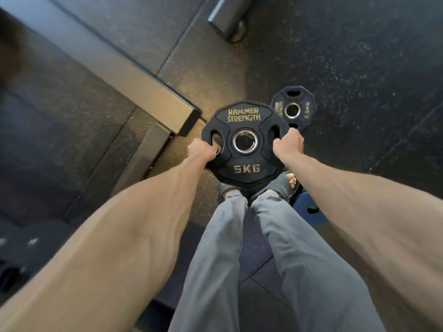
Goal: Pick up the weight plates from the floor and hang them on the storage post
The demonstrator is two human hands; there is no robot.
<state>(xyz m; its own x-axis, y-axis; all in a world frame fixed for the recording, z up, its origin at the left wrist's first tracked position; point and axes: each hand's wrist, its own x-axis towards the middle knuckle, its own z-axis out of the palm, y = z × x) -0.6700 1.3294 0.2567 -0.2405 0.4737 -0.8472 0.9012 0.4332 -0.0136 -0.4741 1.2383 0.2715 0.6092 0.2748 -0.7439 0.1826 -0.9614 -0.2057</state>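
Left hand (201, 150) and right hand (288, 143) each grip one side of the 5 kg plate (244, 164), fingers curled through the grip slots on either side of its steel-ringed centre hole. Both forearms reach straight down and forward from the bottom corners, nearly at full stretch, with the wrists turned inward toward the rim. The plate faces up at the camera, its gold "HAMMER STRENGTH" lettering on the far edge and "5KG" on the near edge. It is held in front of the person's shins and covers the toes of both sandals (285, 186).

Most of the fingers are hidden beneath the plate and inside the slots; only knuckles and the backs of the hands show. A smaller plate (308, 111) lies flat on the floor (359, 68) just beyond the right hand, its near edge hidden behind that hand and its lettering too blurred to read surely. Beside the right foot a blue object (309, 212) peeks out, mostly covered by the right forearm, and I cannot tell what it is.

Underfoot is dark speckled rubber flooring laid in large tiles with visible seams. A grey steel beam (107, 68) runs diagonally across the left, and a metal tube (227, 17) stands at the top edge, cut off by the frame. Grey trousers (227, 248) fill the lower middle.
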